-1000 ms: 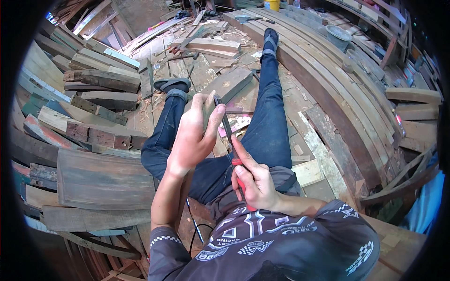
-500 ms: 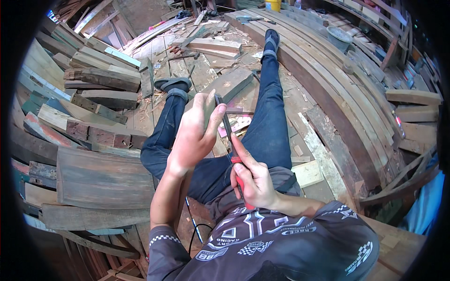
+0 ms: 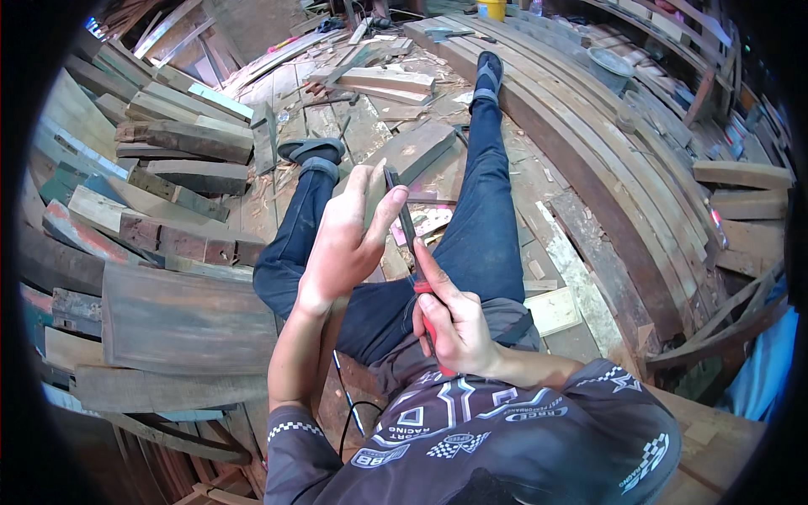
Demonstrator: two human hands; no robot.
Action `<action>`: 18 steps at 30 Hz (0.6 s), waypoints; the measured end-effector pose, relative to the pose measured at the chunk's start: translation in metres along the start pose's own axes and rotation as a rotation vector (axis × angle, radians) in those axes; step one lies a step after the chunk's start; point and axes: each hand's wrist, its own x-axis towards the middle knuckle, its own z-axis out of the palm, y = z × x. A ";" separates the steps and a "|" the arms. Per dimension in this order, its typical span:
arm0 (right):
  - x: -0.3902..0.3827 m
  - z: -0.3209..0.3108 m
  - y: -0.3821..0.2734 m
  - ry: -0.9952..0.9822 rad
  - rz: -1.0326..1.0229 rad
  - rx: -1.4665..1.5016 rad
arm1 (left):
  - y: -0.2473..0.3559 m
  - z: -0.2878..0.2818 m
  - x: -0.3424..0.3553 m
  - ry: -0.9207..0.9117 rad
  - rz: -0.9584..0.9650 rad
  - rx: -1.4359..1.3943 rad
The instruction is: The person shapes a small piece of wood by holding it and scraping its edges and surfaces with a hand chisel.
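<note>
A chisel (image 3: 407, 222) with a red handle and a long dark metal blade is held up over my lap, its tip pointing away from me. My right hand (image 3: 455, 326) wraps around the red handle, the index finger stretched along the lower blade. At the far end of the blade, my left hand (image 3: 341, 244) has its thumb against the metal near the tip. The left fingers are partly hidden behind that hand and seem to lie on the blade's other side. Beyond the tip, a thick wooden block (image 3: 412, 150) lies on the floor between my legs.
Stacked timber offcuts (image 3: 189, 143) line the left side, with a wide board (image 3: 189, 316) close by my left arm. Long curved planks (image 3: 589, 156) run along the right. Wood chips and scraps litter the plank floor. A yellow bucket (image 3: 490, 10) and a round basin (image 3: 610, 63) stand farther back.
Very little differs. My left hand and forearm have shifted slightly, while my right hand keeps the same hold on the chisel handle.
</note>
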 end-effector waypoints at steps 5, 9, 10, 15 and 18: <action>-0.005 -0.001 0.006 -0.026 -0.044 -0.047 | 0.003 -0.001 0.000 -0.027 0.006 -0.017; -0.002 -0.003 0.007 -0.023 -0.069 -0.066 | -0.003 0.009 -0.004 0.036 0.050 0.130; 0.001 -0.002 0.005 -0.006 -0.030 -0.053 | -0.003 0.005 -0.003 -0.004 0.003 0.110; -0.003 0.002 0.006 0.016 -0.049 -0.058 | 0.000 0.001 -0.001 -0.026 0.017 0.049; 0.001 -0.001 0.005 0.019 -0.010 -0.015 | 0.002 0.003 -0.003 -0.033 -0.019 0.028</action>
